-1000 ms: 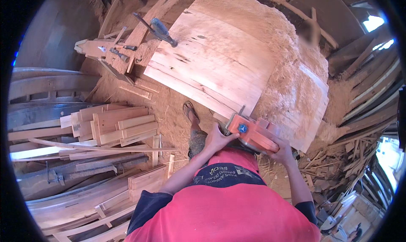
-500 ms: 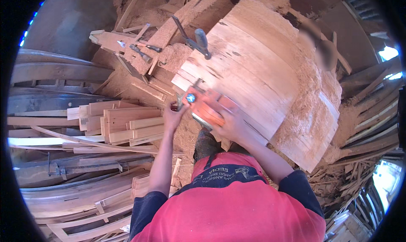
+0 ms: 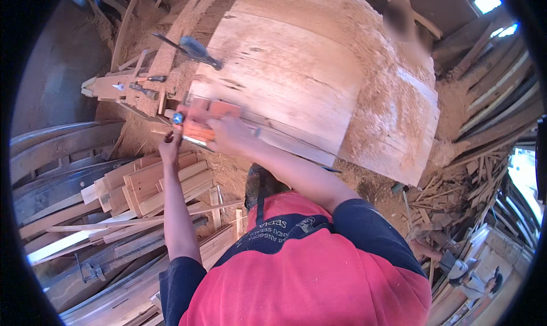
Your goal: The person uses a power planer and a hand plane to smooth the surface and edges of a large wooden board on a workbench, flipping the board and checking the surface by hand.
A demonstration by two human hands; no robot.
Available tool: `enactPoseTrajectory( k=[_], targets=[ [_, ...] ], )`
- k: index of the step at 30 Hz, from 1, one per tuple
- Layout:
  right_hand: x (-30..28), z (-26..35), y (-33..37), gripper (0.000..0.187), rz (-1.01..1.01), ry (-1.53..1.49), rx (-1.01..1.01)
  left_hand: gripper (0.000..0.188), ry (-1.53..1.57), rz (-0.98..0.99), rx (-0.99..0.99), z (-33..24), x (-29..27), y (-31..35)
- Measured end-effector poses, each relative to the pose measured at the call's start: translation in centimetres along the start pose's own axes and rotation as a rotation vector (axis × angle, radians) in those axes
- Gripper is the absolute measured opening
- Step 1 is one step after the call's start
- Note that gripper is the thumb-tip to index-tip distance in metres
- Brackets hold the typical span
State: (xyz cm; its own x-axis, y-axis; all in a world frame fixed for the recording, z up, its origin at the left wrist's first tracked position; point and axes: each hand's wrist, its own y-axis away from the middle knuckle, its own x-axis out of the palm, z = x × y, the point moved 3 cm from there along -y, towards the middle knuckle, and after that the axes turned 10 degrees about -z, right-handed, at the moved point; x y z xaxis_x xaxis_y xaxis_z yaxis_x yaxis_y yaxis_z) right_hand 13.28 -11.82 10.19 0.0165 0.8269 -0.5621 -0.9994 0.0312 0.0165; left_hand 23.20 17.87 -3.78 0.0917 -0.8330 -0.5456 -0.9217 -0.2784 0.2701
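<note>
An orange electric planer (image 3: 196, 133) with a blue-centred knob rests at the near left edge of a wide panel of joined pale boards (image 3: 285, 64). My right hand (image 3: 231, 135) is wrapped round its rear handle, the forearm reaching across the panel's near side. Curled fingers of my left hand (image 3: 170, 146) grip the planer's front end by the knob; part of that grip is hidden. A clamp with a grey handle (image 3: 196, 48) stands on the panel's far left edge, beyond the planer.
Wood shavings (image 3: 387, 104) cover the panel's right part. Hand tools with dark handles (image 3: 145, 91) lie on a wooden stand at left. Stacked short boards (image 3: 151, 183) sit by my left forearm. Scrap wood (image 3: 450, 201) lies at right; a person (image 3: 470, 280) is farther off at lower right.
Both hands have moved left with the planer along the panel's near edge, toward its left end. My right arm stretches farther out. The whole view has also shifted and turned.
</note>
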Motion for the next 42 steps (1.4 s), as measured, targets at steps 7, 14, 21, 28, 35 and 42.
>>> enactPoseTrajectory(
  k=[7, 14, 21, 28, 35, 42],
  targets=[
    [-14.7, -8.3, 21.7, 0.045, -0.149, 0.181, 0.052, 0.063, -0.114, 0.301, 0.04, -4.4, 12.2, 24.9],
    [-23.4, -12.4, 33.8, 0.039, -0.231, 0.045, 0.186, 0.085, -0.252, 0.537, 0.091, -9.0, 17.8, 38.5],
    [-16.7, -10.6, 25.7, 0.04, -0.142, 0.17, 0.129, 0.08, -0.09, 0.28, 0.152, -5.4, 14.1, 30.1],
    [-4.6, -4.2, 7.9, 0.036, -0.162, 0.208, -0.099, 0.077, -0.075, -0.03, 0.108, -5.4, 5.1, 12.2],
    [6.8, 4.8, -7.9, 0.04, -0.014, -0.017, -0.114, 0.067, -0.038, -0.186, 0.114, 0.9, -5.8, -7.2],
    [0.3, -0.7, -0.9, 0.043, -0.066, -0.003, -0.036, 0.072, 0.027, 0.086, -0.052, -2.0, 0.9, -0.9]
  ],
)
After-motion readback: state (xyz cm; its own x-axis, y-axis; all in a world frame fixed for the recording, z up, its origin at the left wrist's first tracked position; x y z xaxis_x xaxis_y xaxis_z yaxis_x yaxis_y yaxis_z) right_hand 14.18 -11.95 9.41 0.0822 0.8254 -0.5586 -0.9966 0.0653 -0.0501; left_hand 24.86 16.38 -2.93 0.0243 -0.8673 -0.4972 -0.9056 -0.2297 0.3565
